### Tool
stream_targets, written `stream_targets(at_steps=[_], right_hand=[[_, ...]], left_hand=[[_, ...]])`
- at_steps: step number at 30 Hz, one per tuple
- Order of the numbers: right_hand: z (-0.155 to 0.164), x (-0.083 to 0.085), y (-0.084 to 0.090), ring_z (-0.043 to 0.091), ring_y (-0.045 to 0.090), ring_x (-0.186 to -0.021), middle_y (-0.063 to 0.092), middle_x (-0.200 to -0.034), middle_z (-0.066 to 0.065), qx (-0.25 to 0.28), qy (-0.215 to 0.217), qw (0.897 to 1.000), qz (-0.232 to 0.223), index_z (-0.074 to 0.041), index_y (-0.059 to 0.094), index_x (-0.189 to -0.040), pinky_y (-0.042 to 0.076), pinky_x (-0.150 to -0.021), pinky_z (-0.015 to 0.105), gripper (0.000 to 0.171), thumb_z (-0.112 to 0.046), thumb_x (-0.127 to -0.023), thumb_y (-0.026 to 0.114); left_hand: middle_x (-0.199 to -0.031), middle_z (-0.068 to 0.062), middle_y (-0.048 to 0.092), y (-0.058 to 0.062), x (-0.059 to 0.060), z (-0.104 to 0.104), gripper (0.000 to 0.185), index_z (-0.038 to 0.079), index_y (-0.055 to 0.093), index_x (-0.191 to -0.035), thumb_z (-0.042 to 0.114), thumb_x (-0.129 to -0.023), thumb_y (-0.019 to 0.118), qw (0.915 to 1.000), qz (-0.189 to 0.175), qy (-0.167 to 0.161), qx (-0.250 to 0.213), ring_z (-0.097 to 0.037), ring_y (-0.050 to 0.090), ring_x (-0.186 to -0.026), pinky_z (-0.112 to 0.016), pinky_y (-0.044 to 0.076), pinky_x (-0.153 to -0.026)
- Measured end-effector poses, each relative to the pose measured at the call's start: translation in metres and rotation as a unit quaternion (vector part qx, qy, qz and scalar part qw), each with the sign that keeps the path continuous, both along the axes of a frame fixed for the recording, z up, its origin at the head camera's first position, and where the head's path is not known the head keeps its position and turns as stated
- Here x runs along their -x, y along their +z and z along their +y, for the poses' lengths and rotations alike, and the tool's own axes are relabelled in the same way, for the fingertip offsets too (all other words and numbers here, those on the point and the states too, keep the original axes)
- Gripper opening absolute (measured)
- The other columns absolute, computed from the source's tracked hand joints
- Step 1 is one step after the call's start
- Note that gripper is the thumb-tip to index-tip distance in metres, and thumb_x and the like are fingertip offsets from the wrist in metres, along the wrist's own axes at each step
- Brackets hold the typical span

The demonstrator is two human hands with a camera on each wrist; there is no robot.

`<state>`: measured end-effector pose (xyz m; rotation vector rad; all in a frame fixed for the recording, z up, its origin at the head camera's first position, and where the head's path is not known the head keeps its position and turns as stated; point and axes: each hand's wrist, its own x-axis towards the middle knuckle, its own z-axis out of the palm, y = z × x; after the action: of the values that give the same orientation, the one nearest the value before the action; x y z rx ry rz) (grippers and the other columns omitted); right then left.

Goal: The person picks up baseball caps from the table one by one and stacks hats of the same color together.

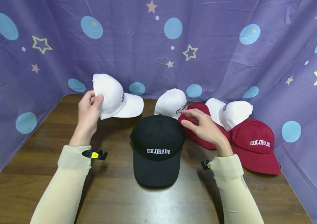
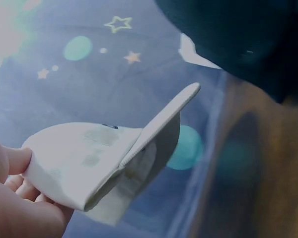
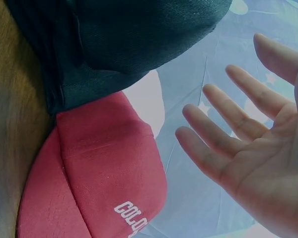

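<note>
White cap (image 1: 113,97) pinched at its back by left hand (image 1: 89,113), held aloft, brim pointing right. Right hand (image 1: 203,126) open, fingers spread over black cap (image 1: 157,146).

backdrop: a purple cloth (image 1: 220,62) hangs behind and folds round both sides, creased, closing off the space like three walls
pattern: pale blue discs, outlined yellow stars, small tan stars and white dots scattered over the cloth
surface: dark brown wood-grain surface (image 1: 113,199), planks running left to right, meeting the cloth at its back and side edges
light: even and soft from above, with a dull sheen on the wood near the front; a bright glare in the upper left of the left wrist view
</note>
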<state>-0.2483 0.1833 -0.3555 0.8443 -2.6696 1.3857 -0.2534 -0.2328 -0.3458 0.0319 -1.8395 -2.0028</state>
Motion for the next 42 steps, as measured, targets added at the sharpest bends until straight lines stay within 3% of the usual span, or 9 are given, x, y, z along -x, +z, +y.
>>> stream_targets(at_steps=[7,11,17,29,37,42], right_hand=[[-0.002,-0.001,0.004,0.039,0.059,-0.133,0.06,-0.144,0.01,0.007,-0.001,1.0,0.01,-0.012,0.063,-0.145,0.043,-0.117,0.058,0.045,-0.024,-0.103,0.072],[-0.004,-0.003,0.007,0.037,0.058,-0.134,0.06,-0.143,0.006,0.009,-0.001,1.0,0.012,-0.014,0.063,-0.146,0.043,-0.117,0.057,0.044,-0.024,-0.103,0.072],[-0.005,-0.006,0.01,0.037,0.059,-0.133,0.061,-0.144,0.01,0.02,-0.004,1.0,0.017,-0.011,0.062,-0.147,0.043,-0.117,0.057,0.046,-0.023,-0.103,0.072],[-0.008,-0.014,0.016,0.034,0.062,-0.134,0.06,-0.148,0.01,0.046,-0.004,0.999,0.017,-0.015,0.058,-0.152,0.044,-0.116,0.056,0.048,-0.022,-0.106,0.068],[-0.014,-0.023,0.024,0.023,0.059,-0.138,0.059,-0.15,0.003,0.084,0.016,0.996,0.023,-0.02,0.054,-0.156,0.047,-0.116,0.046,0.05,-0.023,-0.107,0.066],[-0.019,-0.027,0.028,0.021,0.055,-0.142,0.053,-0.156,0.0,0.116,0.045,0.992,0.023,-0.018,0.05,-0.158,0.048,-0.113,0.031,0.052,-0.023,-0.108,0.064]], left_hand=[[-0.092,-0.001,0.066,0.03,-0.02,0.0,0.013,0.007,0.067,-0.118,0.011,-0.107,0.063,0.9959,0.082,0.006,-0.037,-0.013,0.06,-0.091,-0.022,0.048,-0.082],[-0.092,-0.004,0.065,0.043,-0.031,0.003,0.011,0.004,0.069,-0.115,0.007,-0.106,0.064,0.9897,0.129,-0.017,-0.061,-0.014,0.06,-0.09,-0.022,0.049,-0.081],[-0.094,-0.006,0.068,0.053,-0.043,0.01,0.013,0.004,0.069,-0.117,0.008,-0.106,0.063,0.9829,0.166,-0.072,-0.035,-0.016,0.064,-0.088,-0.023,0.053,-0.079],[-0.107,-0.005,0.074,0.055,-0.055,0.017,0.019,0.001,0.068,-0.123,0.004,-0.11,0.054,0.954,0.173,-0.243,-0.031,-0.014,0.068,-0.094,-0.025,0.057,-0.084],[-0.107,-0.001,0.072,0.048,-0.057,0.028,0.021,0.005,0.068,-0.124,0.001,-0.11,0.053,0.9362,0.149,-0.318,-0.005,-0.013,0.066,-0.098,-0.025,0.056,-0.088],[-0.105,-0.003,0.071,0.044,-0.057,0.032,0.022,0.005,0.068,-0.125,0.001,-0.111,0.051,0.9207,0.132,-0.366,0.027,-0.015,0.066,-0.096,-0.027,0.057,-0.084]])
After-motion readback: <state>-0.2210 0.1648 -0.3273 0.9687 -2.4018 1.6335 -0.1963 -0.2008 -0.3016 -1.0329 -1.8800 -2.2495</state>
